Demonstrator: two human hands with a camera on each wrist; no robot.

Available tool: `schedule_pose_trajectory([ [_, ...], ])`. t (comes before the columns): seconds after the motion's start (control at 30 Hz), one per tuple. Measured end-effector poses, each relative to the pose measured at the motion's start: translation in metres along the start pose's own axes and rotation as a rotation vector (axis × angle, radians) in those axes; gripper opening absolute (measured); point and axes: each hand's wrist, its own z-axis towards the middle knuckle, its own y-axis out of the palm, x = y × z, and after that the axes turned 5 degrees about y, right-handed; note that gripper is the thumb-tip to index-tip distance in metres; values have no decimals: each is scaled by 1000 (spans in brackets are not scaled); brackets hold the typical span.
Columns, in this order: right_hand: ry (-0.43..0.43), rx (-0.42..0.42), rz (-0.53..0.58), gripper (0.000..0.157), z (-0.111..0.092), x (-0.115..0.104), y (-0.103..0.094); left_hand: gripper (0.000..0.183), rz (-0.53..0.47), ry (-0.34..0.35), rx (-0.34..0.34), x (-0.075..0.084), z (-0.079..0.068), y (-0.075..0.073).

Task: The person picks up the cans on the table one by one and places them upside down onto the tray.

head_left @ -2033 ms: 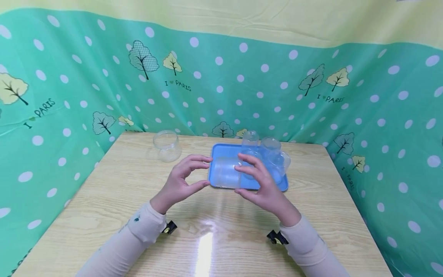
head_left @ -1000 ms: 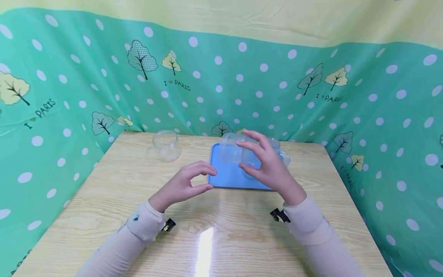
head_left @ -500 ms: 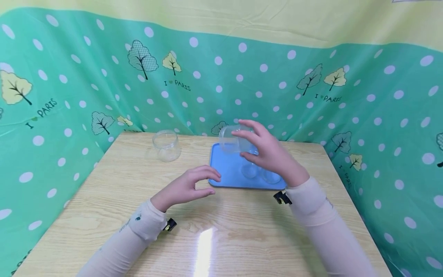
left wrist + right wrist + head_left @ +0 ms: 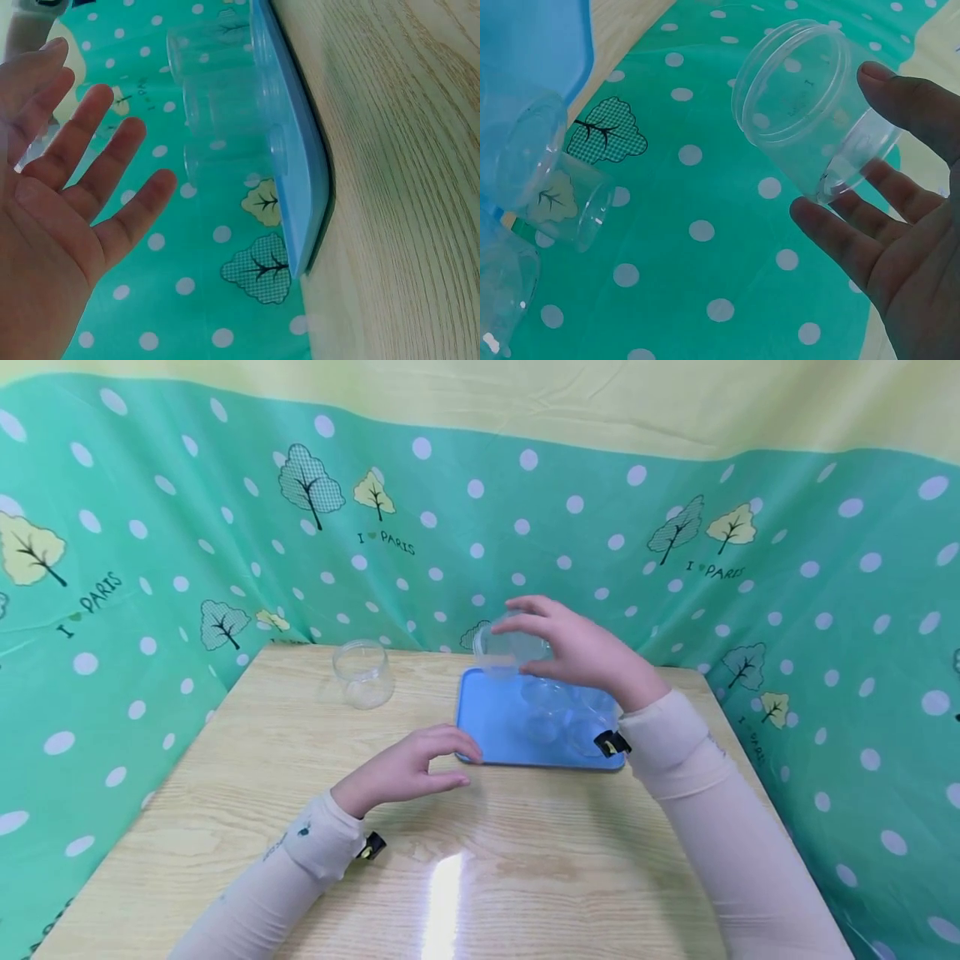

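Note:
My right hand (image 4: 576, 645) holds a clear plastic jar (image 4: 493, 650) tilted on its side above the far part of the blue tray (image 4: 491, 718). In the right wrist view, thumb and fingers pinch the jar (image 4: 810, 112) near its base, and its threaded mouth faces away from the palm. My left hand (image 4: 416, 766) hovers near the tray's front left corner, holding nothing. Its fingers are spread and relaxed in the left wrist view. Several clear jars (image 4: 588, 732) stand on the right part of the tray, partly behind the right hand and wrist.
Another clear jar (image 4: 363, 675) stands upright on the wooden table (image 4: 300, 727), left of the tray. A green dotted cloth (image 4: 450, 527) hangs round the table's back and sides. Light glares off the table's front middle.
My right hand has lifted the jar from in front of the tray, carrying it up and back. The left hand has come away from the jar and dropped slightly, staying near the tray's corner.

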Motion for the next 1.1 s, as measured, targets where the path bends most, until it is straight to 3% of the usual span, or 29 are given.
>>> schedule_pose_trajectory([
  [0.4, 96, -132, -37, 57, 33, -2, -3, 27, -21, 10, -80, 0, -1, 5],
  [1.1, 207, -265, -86, 55, 72, 16, 34, 22, 16, -76, -197, 1, -2, 6],
])
